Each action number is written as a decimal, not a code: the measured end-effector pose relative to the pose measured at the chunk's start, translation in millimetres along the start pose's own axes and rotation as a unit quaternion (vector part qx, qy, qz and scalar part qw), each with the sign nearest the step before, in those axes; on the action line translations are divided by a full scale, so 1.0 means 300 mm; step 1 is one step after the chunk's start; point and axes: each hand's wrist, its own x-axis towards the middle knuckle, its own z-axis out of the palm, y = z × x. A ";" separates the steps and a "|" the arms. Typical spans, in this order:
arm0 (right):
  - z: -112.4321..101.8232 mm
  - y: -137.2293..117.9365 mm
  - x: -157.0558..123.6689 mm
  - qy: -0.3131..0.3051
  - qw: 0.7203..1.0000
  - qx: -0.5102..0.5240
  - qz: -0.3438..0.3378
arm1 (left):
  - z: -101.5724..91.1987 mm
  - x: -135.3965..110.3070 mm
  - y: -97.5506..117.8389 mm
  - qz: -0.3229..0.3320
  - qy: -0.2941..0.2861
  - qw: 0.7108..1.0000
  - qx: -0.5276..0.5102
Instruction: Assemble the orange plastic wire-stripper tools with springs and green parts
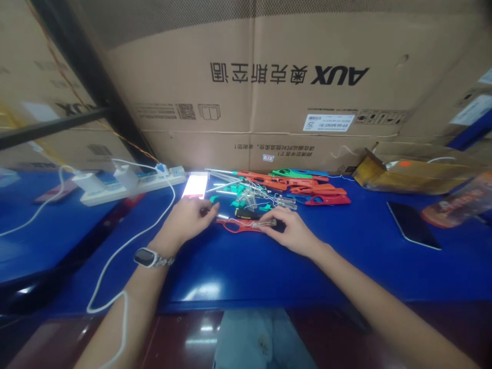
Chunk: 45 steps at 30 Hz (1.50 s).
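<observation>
My left hand [190,220] rests on the blue table [269,266], fingers curled and pinched at the left end of a red plastic tool [237,225]. My right hand [291,229] lies at the tool's right end, fingers closed round a clear-handled piece [264,223] on it. A watch [148,257] sits on my left wrist. Just behind the hands lies a pile of several red, orange and green plastic tools [307,187] with small clear-handled pieces [249,197].
A lit phone [195,185] lies beyond my left hand. A white power strip [126,183] with chargers and a white cable [115,256] is at left. A dark phone [413,224] lies at right. Large cardboard boxes [269,87] stand behind the table.
</observation>
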 end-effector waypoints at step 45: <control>0.045 0.009 0.011 0.032 0.999 -0.040 -0.015 | 0.104 0.008 0.092 0.135 -0.070 0.967 -0.203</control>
